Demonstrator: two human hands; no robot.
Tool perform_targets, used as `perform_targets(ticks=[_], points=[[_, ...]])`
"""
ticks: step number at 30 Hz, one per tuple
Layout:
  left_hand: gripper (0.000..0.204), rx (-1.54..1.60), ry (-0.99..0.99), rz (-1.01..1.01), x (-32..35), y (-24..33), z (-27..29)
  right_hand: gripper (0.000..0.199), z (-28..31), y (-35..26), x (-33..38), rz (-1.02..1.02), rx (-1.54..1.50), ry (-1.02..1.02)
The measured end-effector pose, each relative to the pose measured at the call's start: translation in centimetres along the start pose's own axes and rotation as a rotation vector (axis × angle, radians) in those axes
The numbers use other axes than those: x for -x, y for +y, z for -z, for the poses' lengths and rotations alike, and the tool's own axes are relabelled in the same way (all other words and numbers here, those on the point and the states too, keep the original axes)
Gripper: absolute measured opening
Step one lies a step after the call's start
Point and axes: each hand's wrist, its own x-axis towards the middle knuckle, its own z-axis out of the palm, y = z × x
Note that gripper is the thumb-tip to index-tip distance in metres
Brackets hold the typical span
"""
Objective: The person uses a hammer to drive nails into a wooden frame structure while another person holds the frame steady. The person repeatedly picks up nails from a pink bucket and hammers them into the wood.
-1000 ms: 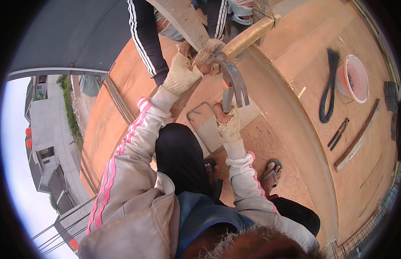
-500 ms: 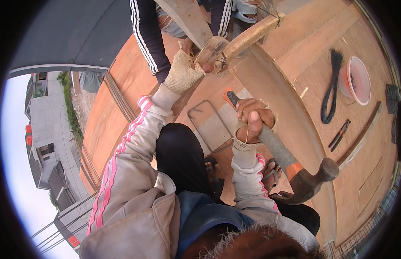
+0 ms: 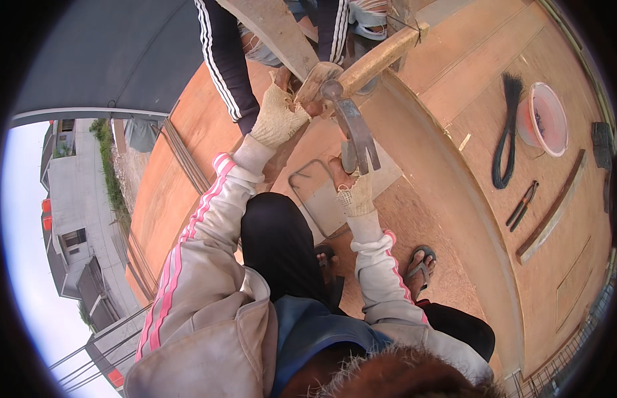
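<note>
My left hand (image 3: 280, 118), in a cream knit glove with bare fingertips, closes at the lower end of a short wooden piece (image 3: 317, 81); its fingers are partly hidden. My right hand (image 3: 346, 180), also gloved, grips a claw hammer (image 3: 353, 126). The hammer's round striking face is up against or just over the wooden piece, its claw pointing toward me; whether they touch I cannot tell. A long grey plank (image 3: 272, 30) and a rough yellowish batten (image 3: 381, 60) come together at this piece. The handle is mostly hidden behind the head and my hand.
Opposite me a person in dark striped sleeves (image 3: 222, 66) sits close to the planks. On the plywood to the right lie a bundle of black wire (image 3: 507, 139), a pink-white bucket (image 3: 544, 119), pincers (image 3: 523, 205) and a curved strip (image 3: 554, 205). A bent metal rod (image 3: 302, 199) lies below.
My right hand has swung the hammer up and left, from low on the right to the wooden piece. My left hand stays at the joint, nearly still.
</note>
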Motion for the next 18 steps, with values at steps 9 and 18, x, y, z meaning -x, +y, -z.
perform_targets(ticks=[9,18], points=[[0.087,-0.048,0.042,0.035,0.5,-0.7,-0.5,0.028,0.4,0.7,-0.9,-0.280,-0.367,-0.123],[0.091,-0.057,0.077,0.071,0.4,0.2,-1.1,0.025,0.2,1.6,-0.3,-0.056,-0.332,-0.052]])
